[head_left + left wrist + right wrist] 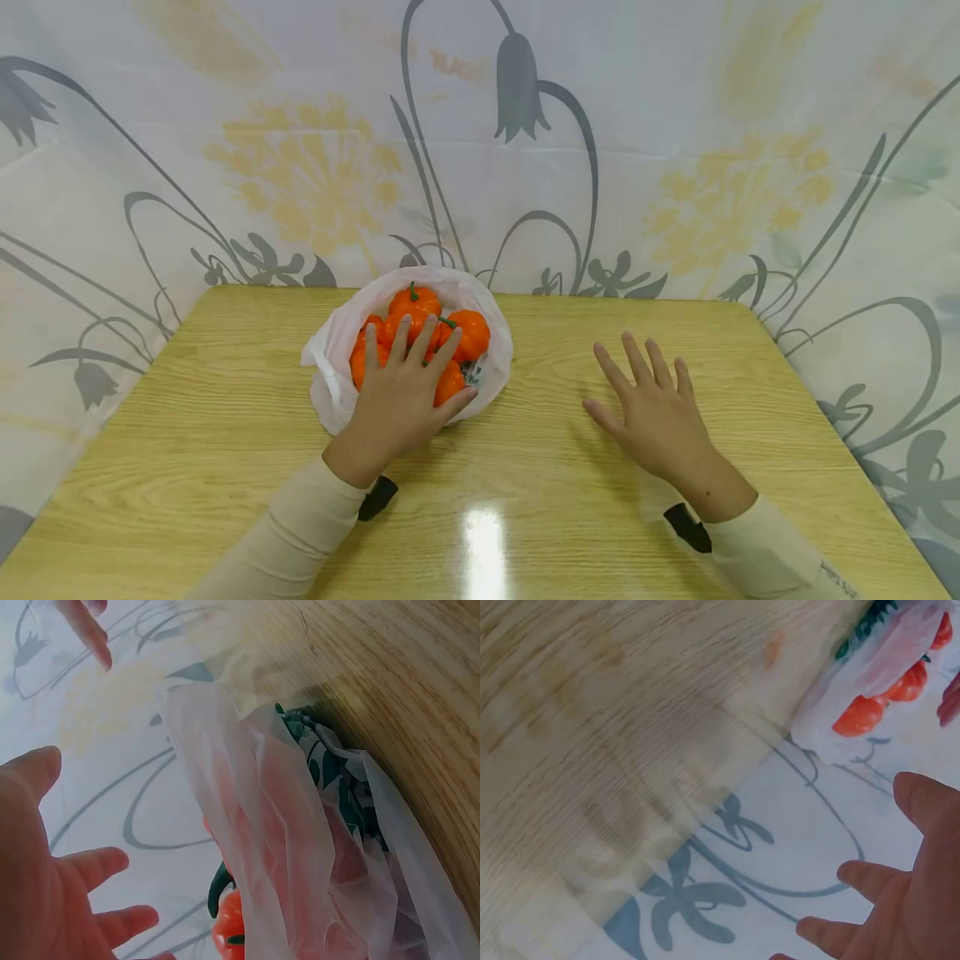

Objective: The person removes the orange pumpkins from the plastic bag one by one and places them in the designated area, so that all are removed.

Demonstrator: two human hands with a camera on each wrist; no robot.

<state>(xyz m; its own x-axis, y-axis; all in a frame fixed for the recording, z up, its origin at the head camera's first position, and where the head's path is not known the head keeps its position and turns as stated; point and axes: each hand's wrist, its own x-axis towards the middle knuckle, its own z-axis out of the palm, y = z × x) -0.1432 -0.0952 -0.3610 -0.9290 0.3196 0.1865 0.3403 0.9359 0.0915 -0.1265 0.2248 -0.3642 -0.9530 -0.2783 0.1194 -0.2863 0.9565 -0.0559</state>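
Note:
A white plastic bag stands wide open on the wooden table, holding several shiny orange pumpkins with green stems. Above the bag's near side my left hand spreads its straight fingers, covering part of the pumpkins in the head view. The left wrist view shows this hand apart from the bag, with nothing in its grasp. My right hand hovers over the table right of the bag, fingers spread and holding nothing. In the right wrist view, the bag is beyond that hand.
The light wooden table reaches back to a wall covering printed with grey and yellow flowers. The bag sits close to the table's back edge, left of centre. Green print marks the bag's side.

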